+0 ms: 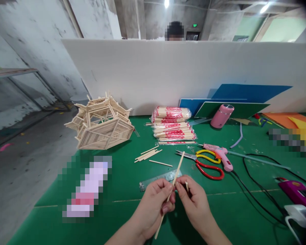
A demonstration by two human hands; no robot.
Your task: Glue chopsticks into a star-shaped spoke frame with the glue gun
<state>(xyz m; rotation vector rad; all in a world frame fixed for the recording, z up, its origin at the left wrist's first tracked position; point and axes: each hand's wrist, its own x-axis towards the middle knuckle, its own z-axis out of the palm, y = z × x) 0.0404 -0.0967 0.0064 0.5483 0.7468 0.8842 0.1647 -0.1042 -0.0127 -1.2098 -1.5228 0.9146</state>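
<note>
My left hand (159,195) is closed around a long, thin wooden chopstick (179,167), which slants up and away to the right. Close beside it, the thumb and forefinger of my right hand (190,194) pinch together near the middle of that chopstick. The end of a short piece of wooden stick (187,185) pokes out between my right fingers; the rest of it is hidden. Under the fingertips lies a clear ruler-like strip (153,179). Beyond the hands are several cut sticks (148,154) and scissors (206,162) with red and yellow handles, their blades apart.
A polygonal stick-built model (105,131) stands at the left. Plastic-wrapped chopstick packs (174,131) lie at the back, near a pink bottle (221,116). A pink glue gun (218,154) trails a black cord at right, towards a purple power strip (295,194). White board (142,75) closes the back.
</note>
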